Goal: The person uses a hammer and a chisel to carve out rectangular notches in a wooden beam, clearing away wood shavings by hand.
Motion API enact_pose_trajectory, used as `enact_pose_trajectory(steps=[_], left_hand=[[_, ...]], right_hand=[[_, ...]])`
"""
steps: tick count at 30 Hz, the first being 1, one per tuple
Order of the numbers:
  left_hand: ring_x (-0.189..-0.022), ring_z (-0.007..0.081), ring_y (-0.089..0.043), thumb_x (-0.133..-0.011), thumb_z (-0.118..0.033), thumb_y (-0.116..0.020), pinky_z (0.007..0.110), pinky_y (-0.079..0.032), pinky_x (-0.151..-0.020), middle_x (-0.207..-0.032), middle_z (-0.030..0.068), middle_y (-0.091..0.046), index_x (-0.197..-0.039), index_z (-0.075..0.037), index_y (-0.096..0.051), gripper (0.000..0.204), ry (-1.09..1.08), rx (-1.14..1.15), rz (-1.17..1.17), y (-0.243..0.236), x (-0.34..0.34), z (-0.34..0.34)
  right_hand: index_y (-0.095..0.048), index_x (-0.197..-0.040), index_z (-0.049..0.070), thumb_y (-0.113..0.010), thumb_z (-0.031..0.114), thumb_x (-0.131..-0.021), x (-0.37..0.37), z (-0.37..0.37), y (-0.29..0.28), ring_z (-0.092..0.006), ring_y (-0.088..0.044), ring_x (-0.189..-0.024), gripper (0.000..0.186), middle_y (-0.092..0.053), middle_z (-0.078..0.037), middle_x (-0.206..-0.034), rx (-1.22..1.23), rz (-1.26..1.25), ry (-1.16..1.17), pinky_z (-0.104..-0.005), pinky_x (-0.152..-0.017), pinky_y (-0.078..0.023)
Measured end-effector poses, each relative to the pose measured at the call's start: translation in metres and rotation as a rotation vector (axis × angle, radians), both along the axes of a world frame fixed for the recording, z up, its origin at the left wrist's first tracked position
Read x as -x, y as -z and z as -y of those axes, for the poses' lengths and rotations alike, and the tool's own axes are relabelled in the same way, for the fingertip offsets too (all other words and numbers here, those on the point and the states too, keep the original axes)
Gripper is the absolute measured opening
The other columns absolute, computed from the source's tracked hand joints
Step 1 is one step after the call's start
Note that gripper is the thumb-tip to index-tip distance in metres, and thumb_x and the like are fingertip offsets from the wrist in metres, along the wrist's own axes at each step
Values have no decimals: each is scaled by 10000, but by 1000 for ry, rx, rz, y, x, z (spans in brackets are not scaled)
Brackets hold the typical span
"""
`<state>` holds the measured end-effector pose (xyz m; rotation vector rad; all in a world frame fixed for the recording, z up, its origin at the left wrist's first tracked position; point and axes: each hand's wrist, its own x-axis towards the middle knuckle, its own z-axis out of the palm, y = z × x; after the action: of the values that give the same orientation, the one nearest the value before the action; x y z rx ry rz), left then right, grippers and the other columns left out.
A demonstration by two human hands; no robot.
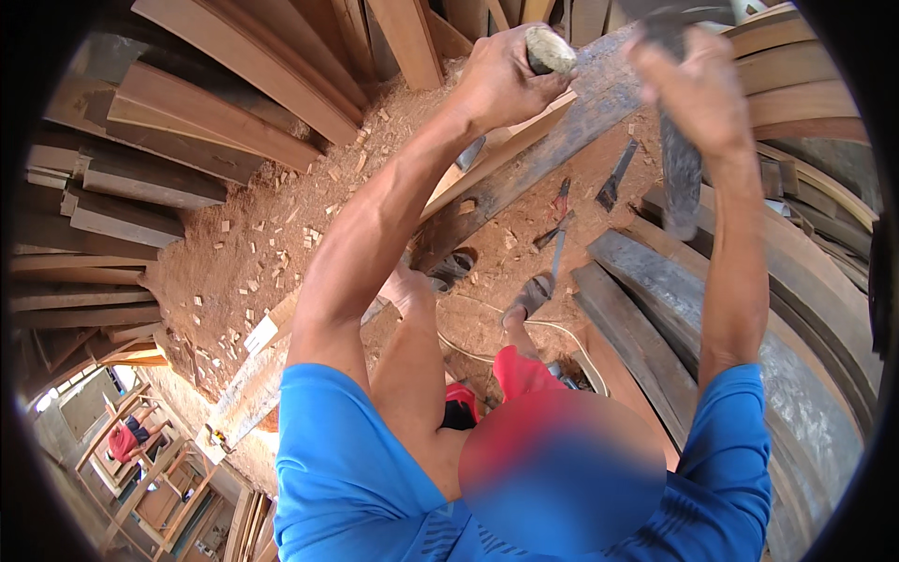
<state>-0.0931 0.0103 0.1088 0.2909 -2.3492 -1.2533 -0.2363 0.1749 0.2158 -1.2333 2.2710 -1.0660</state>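
Left hand [506,80] closed around a stout handle [552,49], its pale, worn round end turned up toward the camera; the working end was hidden by the fist. Right hand [698,94], motion-blurred, was wrapped around a dark tool [681,183] — one broad length hung below the fist and a dark part showed above it, too smeared to identify. The hands were apart, both near the top of the view, the left one over a light-edged board [510,150] that lay along a wide, stained beam [562,145]. A bit of grey metal [471,154] showed beside the left wrist; could not tell what it belonged to. On the floor [318,201] to the right of the beam lay a flat metal tool [618,175], red-handled pliers [562,195] and a thin-bladed tool [557,245], the last near a sandalled foot [536,292]. A second sandal [453,269] sat just beside the beam; a pale cord [592,354] curved nearer the body. Sawdust and small wood chips [361,161] covered the ground. Farther out: planks [234,66] ranged along the left and top, curved timbers [777,365] stacked at right. Far lower left — another person [126,440], in red, among wooden frames [154,478].
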Motion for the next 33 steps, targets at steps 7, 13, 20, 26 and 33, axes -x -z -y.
enact_pose_trajectory(steps=[7, 13, 20, 26, 33], left_hand=[[-785, 144, -659, -906, -320, -807, 350, -557, -766, -852, 64, -730, -1019, -68, -696, 297, -23, 14, 44, 7, 17, -9], [-883, 349, -742, -826, -278, -807, 412, -580, -797, -915, 150, -760, -1010, -93, -734, 271, -40, 16, 75, 8, 20, -3], [-853, 155, -681, -904, -322, -814, 359, -558, -798, -887, 73, -739, -1041, -67, -700, 311, -5, 18, 171, 8, 19, -7], [-839, 120, -675, -917, -289, -801, 326, -556, -745, -813, 47, -705, -997, -51, -694, 274, -11, -74, 80, 18, -2, 13], [-719, 62, -534, -935, -85, -732, 254, -464, -634, -756, -29, -581, -890, -65, -599, 142, 0, -242, -162, -27, 4, 9]], right_hand=[[-683, -811, -2, -727, 340, -910, 37, -4, 37, -234, -617, -662, 359, -673, -107, -706, -323, -502, 134, -383, -703, -495], [-692, -1053, -29, -688, 259, -892, 5, 0, 4, -353, -675, -896, 331, -697, -206, -897, -318, -1, 84, -431, -837, -522], [-641, -1052, -73, -730, 287, -832, 12, -7, 70, -439, -673, -868, 431, -676, -279, -909, -141, -397, -64, -499, -829, -525], [-675, -1031, 13, -691, 184, -904, -16, -18, 59, -164, -603, -675, 214, -650, -73, -798, -22, 110, 73, -318, -661, -503], [-644, -999, 39, -694, 107, -950, 3, -30, 30, -91, -550, -643, 97, -603, -11, -792, 324, 262, 90, -257, -600, -460]])
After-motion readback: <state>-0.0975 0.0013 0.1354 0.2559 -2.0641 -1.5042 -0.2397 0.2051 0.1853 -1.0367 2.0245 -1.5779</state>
